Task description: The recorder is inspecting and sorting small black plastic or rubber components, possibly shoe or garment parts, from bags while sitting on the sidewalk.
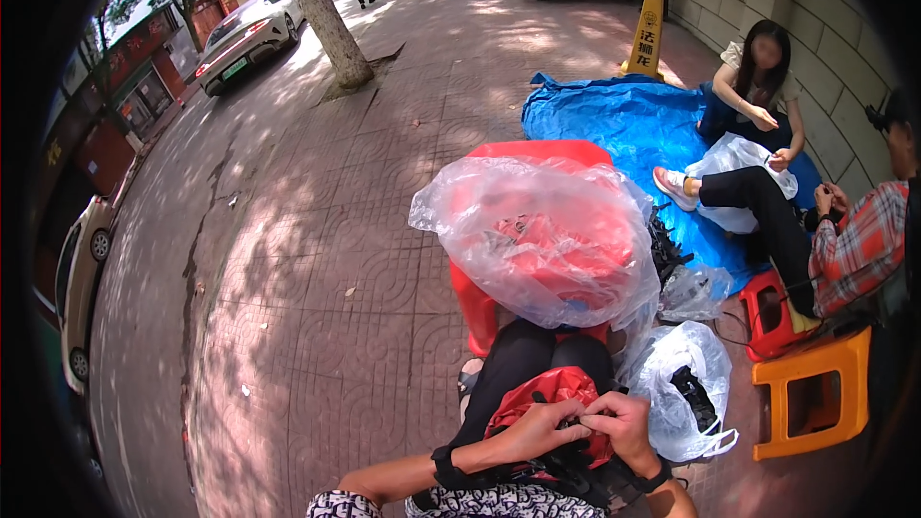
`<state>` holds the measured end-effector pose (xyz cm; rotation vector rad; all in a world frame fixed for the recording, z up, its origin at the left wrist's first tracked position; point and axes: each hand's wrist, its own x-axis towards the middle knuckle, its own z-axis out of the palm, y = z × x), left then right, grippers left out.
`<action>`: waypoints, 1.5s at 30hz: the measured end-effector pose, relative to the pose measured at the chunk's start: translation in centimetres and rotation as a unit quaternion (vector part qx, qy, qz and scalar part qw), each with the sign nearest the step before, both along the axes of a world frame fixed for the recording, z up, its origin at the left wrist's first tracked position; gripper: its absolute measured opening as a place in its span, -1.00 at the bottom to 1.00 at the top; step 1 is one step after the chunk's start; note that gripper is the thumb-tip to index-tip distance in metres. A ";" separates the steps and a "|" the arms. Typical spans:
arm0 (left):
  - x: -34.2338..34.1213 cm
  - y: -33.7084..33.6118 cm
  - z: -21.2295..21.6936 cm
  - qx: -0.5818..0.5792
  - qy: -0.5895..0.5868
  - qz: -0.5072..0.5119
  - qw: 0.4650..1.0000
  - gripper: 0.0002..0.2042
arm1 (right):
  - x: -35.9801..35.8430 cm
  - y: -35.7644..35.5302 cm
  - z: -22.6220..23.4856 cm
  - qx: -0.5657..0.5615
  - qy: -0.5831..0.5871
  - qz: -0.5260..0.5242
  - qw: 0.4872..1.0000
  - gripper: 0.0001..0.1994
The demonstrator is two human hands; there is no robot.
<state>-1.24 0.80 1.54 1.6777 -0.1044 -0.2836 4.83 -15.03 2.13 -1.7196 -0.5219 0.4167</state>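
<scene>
Over a sunlit and shaded pavement [355, 269], I watch from afar as both hands meet above the lap: the left hand [542, 430] pinches a small dark piece [573, 421] between thumb and fingers, while the right hand [619, 427] bends its fingertips in against it; whether they grip or merely steady I cannot tell. The piece, too small to identify, sits just above a red plastic bag [564, 382] bunched across the thighs, probably there to catch what slips. Beyond the knees, a red stool [470, 307] bears a wide-spread clear bag [547, 230], apparently serving as a low table within reach. To the right, a white bag [662, 412] on the ground holds a black bundle [693, 398], seemingly placed for handy access; farther on, a blue tarp [614, 120] likely shields goods from the paving.
</scene>
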 end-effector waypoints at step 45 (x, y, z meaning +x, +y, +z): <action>0.5 2.2 2.8 -0.063 -0.094 0.076 0.991 -0.80 | 0.1 2.2 1.4 0.299 0.316 0.047 0.899 -0.89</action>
